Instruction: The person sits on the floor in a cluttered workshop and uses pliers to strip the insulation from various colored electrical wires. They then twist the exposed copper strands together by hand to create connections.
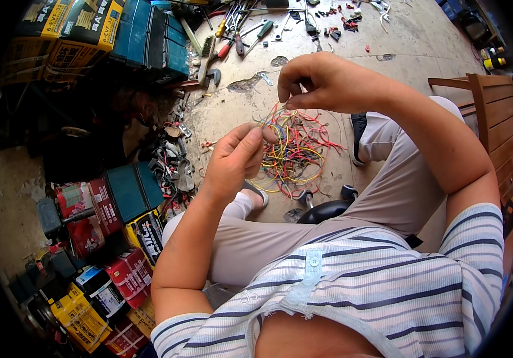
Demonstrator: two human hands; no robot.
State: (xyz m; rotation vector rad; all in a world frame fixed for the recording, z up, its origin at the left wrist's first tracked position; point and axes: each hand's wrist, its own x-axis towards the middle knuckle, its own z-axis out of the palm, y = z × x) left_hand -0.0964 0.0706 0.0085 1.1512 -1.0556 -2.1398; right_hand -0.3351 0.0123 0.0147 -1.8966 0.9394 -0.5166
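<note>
Above a tangled heap of thin wires (307,156), red, yellow, green, blue and dark, both my hands hang close together. My left hand (235,156) is closed, its thumb and forefinger pinching a few thin coloured wires that spread out from the fingertips. Higher up and to the right, my right hand (328,83) bends over with thumb and fingers curled toward each other. A thin red strand rises to its fingertips from the left hand's side; the grip itself is too small to make out fully.
Screwdrivers (259,39), a wire brush (207,58) and other tools lie on the far floor. Boxed batteries (80,36) are stacked at left, with more battery packs (128,274) nearer. Scrap parts (176,155) line the left side. A wooden chair (495,119) stands at right.
</note>
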